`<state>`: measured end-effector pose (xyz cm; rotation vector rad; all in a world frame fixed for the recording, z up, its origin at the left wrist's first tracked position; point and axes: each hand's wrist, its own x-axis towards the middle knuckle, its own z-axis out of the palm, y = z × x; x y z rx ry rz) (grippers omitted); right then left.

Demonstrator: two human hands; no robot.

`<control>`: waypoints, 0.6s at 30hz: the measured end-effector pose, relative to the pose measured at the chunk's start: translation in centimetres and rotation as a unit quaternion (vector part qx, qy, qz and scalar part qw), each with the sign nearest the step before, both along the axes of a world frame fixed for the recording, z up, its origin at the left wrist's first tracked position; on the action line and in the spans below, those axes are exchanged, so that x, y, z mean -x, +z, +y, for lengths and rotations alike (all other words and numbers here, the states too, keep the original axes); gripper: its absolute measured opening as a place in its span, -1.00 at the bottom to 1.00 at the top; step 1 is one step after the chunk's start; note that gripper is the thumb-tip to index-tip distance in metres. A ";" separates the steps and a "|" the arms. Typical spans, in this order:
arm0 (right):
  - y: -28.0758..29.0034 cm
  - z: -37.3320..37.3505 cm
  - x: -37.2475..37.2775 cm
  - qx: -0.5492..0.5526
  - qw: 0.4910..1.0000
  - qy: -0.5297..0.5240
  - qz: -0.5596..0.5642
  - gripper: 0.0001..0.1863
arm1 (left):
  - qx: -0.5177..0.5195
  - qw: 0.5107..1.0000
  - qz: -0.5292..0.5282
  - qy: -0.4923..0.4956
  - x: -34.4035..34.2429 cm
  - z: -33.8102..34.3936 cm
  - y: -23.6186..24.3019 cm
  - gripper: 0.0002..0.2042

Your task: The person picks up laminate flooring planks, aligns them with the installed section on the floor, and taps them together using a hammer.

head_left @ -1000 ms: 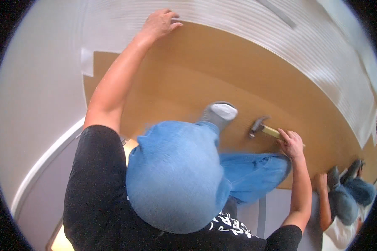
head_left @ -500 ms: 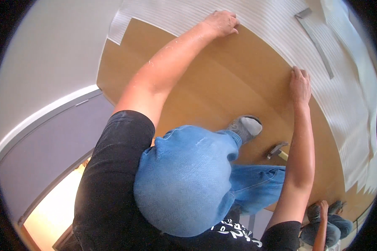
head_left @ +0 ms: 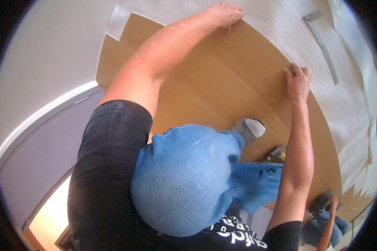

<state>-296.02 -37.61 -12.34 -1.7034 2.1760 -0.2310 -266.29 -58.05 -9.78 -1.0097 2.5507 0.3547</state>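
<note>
A wood-coloured floor plank (head_left: 255,48) forms the outer edge of the laid flooring, bordering white ribbed underlay. My left hand (head_left: 228,16) is at that edge near the top of the view, its fingers bent down over it and the fingertips partly hidden. Farther right along the same edge, my right hand (head_left: 298,83) has its fingers curled over the rim, with the thumb on the plank's face. A hammer (head_left: 275,154) lies on the boards between my sock-covered foot (head_left: 251,129) and my right forearm, its handle mostly hidden.
White ribbed underlay (head_left: 276,25) spreads beyond the plank edge, with a grey L-shaped strip (head_left: 324,48) on it. A wall (head_left: 58,50) and a grey-purple door panel (head_left: 50,129) stand at the left. Another person (head_left: 326,226) crouches at the lower right, one arm reaching to the floor.
My left hand has shifted slightly up and right along the plank edge. My right thumb has spread away from the fingers. The other person's hand has moved right.
</note>
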 end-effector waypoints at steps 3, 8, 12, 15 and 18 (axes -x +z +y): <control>0.5 0.1 -1.2 0.022 0.999 0.022 -0.007 -0.62 | -0.030 0.998 -0.029 0.038 -1.4 0.0 -1.2 -0.47; -3.4 0.8 -1.6 0.068 0.993 0.080 0.047 -0.52 | 0.015 0.997 -0.070 -0.039 -2.3 -0.5 -2.3 -0.71; -5.2 4.0 -0.6 -0.085 0.978 0.082 0.170 -0.28 | 0.134 0.972 -0.027 -0.193 -0.7 5.4 -3.8 -0.53; -6.6 2.8 -0.9 -0.172 0.981 0.087 0.013 -0.20 | 0.092 0.991 0.073 0.061 2.4 10.5 -3.2 -0.26; 0.0 1.0 0.7 -0.127 0.982 0.075 -0.116 -0.02 | 0.104 0.990 0.075 0.055 2.6 13.8 -5.1 -0.18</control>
